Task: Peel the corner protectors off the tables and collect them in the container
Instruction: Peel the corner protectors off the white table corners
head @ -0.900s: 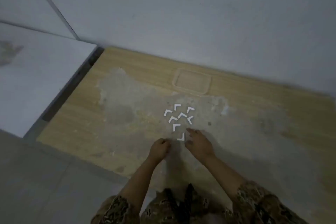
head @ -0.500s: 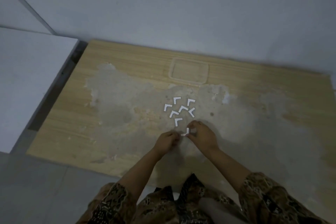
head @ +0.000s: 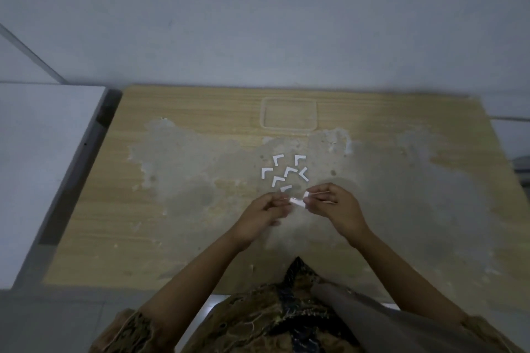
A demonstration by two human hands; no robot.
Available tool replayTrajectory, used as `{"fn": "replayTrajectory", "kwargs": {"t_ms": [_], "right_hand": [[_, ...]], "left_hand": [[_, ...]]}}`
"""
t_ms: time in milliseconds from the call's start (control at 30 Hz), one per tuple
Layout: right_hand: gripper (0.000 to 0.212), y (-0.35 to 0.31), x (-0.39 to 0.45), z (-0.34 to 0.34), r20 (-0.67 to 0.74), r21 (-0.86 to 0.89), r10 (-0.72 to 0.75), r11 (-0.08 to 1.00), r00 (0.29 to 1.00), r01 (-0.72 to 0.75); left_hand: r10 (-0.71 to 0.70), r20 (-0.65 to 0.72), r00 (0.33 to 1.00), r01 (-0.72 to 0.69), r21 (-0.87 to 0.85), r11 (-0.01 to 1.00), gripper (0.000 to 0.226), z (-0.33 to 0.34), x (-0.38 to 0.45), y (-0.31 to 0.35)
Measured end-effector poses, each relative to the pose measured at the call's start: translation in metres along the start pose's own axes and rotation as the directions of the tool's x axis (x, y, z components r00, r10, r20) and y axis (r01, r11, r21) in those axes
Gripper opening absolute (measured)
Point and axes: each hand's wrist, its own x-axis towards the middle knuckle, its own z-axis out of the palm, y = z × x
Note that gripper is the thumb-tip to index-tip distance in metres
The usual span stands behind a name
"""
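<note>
Midway through peeling, both hands, left (head: 265, 210) and right (head: 334, 203), pinch one white corner protector (head: 298, 201) above the surface (head: 172, 238), near six unpeeled protectors (head: 284, 173); next, presumably, dropping it into the clear container (head: 288, 114).

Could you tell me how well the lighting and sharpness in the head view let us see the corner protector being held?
Head view: dim, flat lighting with a bluish cast and no glare; the held corner protector stands out white but soft-edged between the left hand and right hand; the clear container barely separates from the wooden table; wide-angle bending toward the edges.
</note>
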Motion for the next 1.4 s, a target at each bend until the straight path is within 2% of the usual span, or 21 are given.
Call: {"fn": "replayTrajectory", "kwargs": {"t_ms": [167, 333, 467, 600, 700, 833, 933, 1167, 1300, 1367, 1400], "right_hand": [[0.025, -0.037, -0.029, 0.014, 0.044, 0.111, -0.09, 0.99, 0.995, 0.085], [0.025, -0.055, -0.043, 0.031, -0.009, 0.151, -0.196, 0.969, 0.981, 0.195], [0.024, -0.061, -0.048, 0.04, -0.121, -0.02, -0.295, 0.955, 0.948, 0.294], [0.015, -0.066, -0.054, 0.044, -0.17, -0.214, -0.478, 0.872, 0.862, 0.441], [0.01, -0.07, -0.055, 0.042, -0.166, -0.24, -0.538, 0.835, 0.827, 0.495], [0.004, -0.072, -0.052, 0.041, -0.123, -0.264, -0.543, 0.825, 0.831, 0.5], [0.003, -0.072, -0.05, 0.038, -0.085, -0.27, -0.517, 0.835, 0.852, 0.479], [0.01, -0.077, -0.045, 0.035, -0.038, -0.004, -0.275, 0.961, 0.961, 0.275], [0.015, -0.065, -0.035, 0.031, 0.044, 0.281, -0.056, 0.959, 0.997, 0.042], [0.016, -0.051, -0.024, 0.027, 0.03, 0.409, 0.067, 0.909, 0.997, -0.073], [0.017, -0.04, -0.018, 0.024, -0.001, 0.416, 0.115, 0.903, 0.993, -0.104]], "left_hand": [[0.218, 0.041, 0.975, -0.211, -0.125, 0.969, 0.029, -0.001, -0.018, 0.02], [0.308, -0.066, 0.949, -0.314, -0.3, 0.901, 0.021, 0.0, -0.021, 0.026], [0.358, -0.104, 0.928, -0.372, -0.332, 0.867, 0.019, 0.0, -0.022, 0.031], [0.404, -0.119, 0.907, -0.421, -0.297, 0.857, 0.015, -0.001, -0.024, 0.036], [0.412, -0.089, 0.907, -0.419, -0.298, 0.858, 0.012, -0.002, -0.024, 0.041], [0.412, -0.052, 0.91, -0.405, -0.322, 0.856, 0.006, -0.003, -0.025, 0.046], [0.417, -0.028, 0.909, -0.401, -0.343, 0.85, 0.002, -0.003, -0.025, 0.046], [0.437, -0.019, 0.899, -0.421, -0.311, 0.852, 0.005, -0.003, -0.024, 0.047], [0.409, -0.06, 0.91, -0.402, -0.366, 0.839, 0.004, -0.004, -0.02, 0.042], [0.381, -0.102, 0.919, -0.388, -0.411, 0.825, 0.005, -0.007, -0.018, 0.036], [0.362, -0.128, 0.923, -0.381, -0.429, 0.819, 0.006, -0.008, -0.017, 0.033]]}}
